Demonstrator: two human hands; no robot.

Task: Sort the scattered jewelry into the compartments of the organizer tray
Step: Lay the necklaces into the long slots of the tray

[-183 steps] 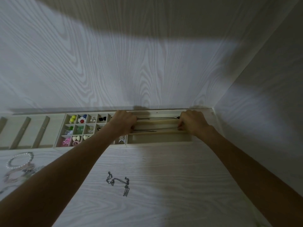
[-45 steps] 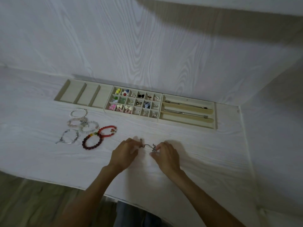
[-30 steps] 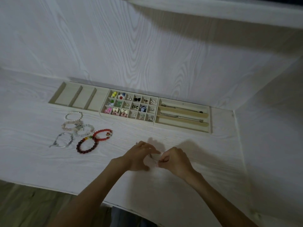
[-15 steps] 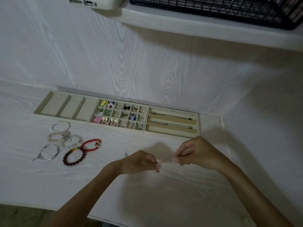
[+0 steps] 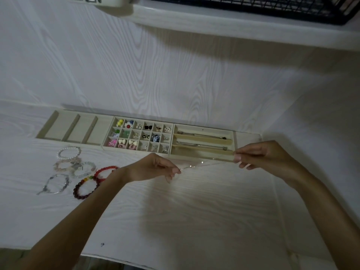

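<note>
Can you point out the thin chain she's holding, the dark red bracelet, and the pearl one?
Chain [image 5: 202, 164]: head view, mid-span between the hands.
Dark red bracelet [image 5: 78, 192]: head view, lower-left beads.
Pearl bracelet [image 5: 67, 150]: head view, top arc of beads.

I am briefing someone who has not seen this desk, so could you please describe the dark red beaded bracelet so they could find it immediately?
Start at the organizer tray against the back wall, then look at the bracelets lying on the desk before its left section. The dark red beaded bracelet lies nearest the desk's front edge, beside the left forearm; only it has a few multicoloured beads.
</note>
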